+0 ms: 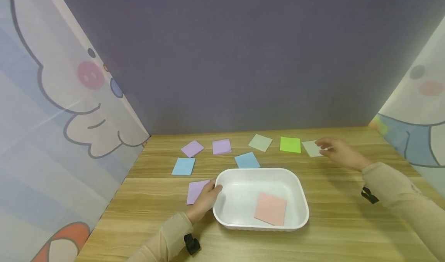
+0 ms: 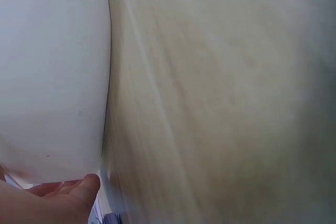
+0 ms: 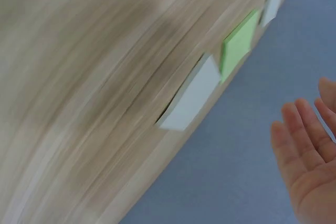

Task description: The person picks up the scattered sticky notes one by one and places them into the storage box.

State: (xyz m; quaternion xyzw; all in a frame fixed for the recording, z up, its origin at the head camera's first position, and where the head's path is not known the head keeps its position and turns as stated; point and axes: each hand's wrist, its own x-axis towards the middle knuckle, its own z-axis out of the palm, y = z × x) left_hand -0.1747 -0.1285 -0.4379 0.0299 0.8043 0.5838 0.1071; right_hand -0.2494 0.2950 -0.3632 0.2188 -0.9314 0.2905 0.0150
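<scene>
here, left sleeve (image 1: pixel 176 231): beige cloth, with a black strap piece (image 1: pixel 192 244) just below the cuff.
left hand (image 1: pixel 205 200): grasping the left side of the white tray (image 1: pixel 238 196), thumb over the rim, fingers against the outer wall.
tray body: smooth and faintly glossy, oblong with rounded corners, upright on the table (image 1: pixel 330 223).
pink note (image 1: pixel 271 209): square, flat on the tray floor towards the near right, slightly turned.
tabletop: wood-patterned, light and dark grain streaks running across it.
near purple note (image 1: pixel 194 190): just left of the tray, partly covered by the left hand.
blue notes: one (image 1: pixel 183 166) lies farther left, another (image 1: pixel 247 160) just behind the tray.
right hand (image 1: pixel 342 153): released, fingers loosely extended, above the pale note (image 1: pixel 310 148); the right wrist view shows a gap between them.
far row: two purple notes (image 1: pixel 221 147), a grey-green note (image 1: pixel 260 142), a bright green note (image 1: pixel 290 145), then the pale one at the right end; all flat, square, thin-edged.
back panel (image 1: pixel 243 61): dark grey, plain, matt.
side hangings (image 1: pixel 34 130): creased fabric printed with cartoon figures, left and right.
</scene>
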